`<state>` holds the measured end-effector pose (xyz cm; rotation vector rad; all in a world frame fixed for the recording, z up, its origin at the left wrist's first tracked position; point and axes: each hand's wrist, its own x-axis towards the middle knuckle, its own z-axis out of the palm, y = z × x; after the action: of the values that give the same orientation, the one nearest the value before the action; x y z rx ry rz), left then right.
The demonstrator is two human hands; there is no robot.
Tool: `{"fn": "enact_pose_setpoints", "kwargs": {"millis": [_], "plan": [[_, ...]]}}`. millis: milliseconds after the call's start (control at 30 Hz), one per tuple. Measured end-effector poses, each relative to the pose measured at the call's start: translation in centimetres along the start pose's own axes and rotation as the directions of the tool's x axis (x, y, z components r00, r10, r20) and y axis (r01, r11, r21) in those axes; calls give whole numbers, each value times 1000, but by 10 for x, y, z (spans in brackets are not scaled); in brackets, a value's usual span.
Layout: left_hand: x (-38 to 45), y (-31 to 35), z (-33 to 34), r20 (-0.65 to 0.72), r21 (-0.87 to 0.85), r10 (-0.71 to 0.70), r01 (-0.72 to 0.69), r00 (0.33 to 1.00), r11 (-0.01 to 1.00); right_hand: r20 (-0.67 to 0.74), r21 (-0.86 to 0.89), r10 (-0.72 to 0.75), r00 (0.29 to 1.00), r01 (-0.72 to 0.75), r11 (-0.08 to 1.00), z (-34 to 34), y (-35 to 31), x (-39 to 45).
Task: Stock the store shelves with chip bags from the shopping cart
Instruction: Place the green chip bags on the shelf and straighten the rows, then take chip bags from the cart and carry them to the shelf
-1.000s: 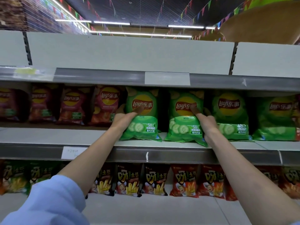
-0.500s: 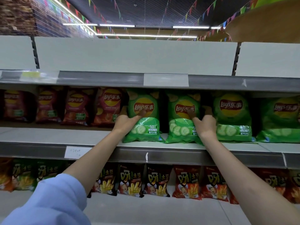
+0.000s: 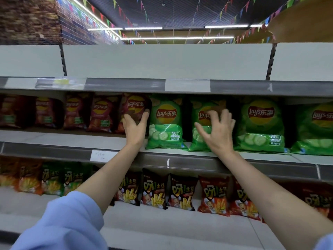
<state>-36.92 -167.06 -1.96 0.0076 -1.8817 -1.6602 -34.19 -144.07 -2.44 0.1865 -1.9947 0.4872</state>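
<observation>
Chip bags (image 3: 166, 123) are seen lined upright along the middle shelf (image 3: 54, 150), seemingly nearly stocked, with the left hand (image 3: 135, 129) and right hand (image 3: 217, 130) spread, fingers released, against neighbouring bags; the cart is unseen.

Mid-frame, the left hand (image 3: 135, 127) is resting against a red bag (image 3: 134, 110), thumb and fingers spread around its lower front, just beside a green bag (image 3: 166, 123). Right of centre, the right hand (image 3: 217, 131) is hovering with fingers splayed before another green bag (image 3: 201, 141). Fries bags (image 3: 182, 193) are lining the lower shelf (image 3: 180, 230).
</observation>
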Motion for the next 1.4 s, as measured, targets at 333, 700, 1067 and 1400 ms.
{"fn": "enact_pose_setpoints", "kwargs": {"millis": [333,700,1067,1400], "plan": [[-35,-22,-96,-335,-15,-21,17,942,1000,34,587,-253,967,186,788,49,-137,-41],[-47,-30,-343,-581,161,45,60,813,985,119,862,-381,917,95,498,114,-369,-88],[-51,-51,-641,-736,290,79,207,672,935,169,968,-532,830,-37,250,174,-668,-169],[-86,-97,-827,-875,255,36,396,483,882,280,959,-709,647,-222,176,234,-857,-260]]}}
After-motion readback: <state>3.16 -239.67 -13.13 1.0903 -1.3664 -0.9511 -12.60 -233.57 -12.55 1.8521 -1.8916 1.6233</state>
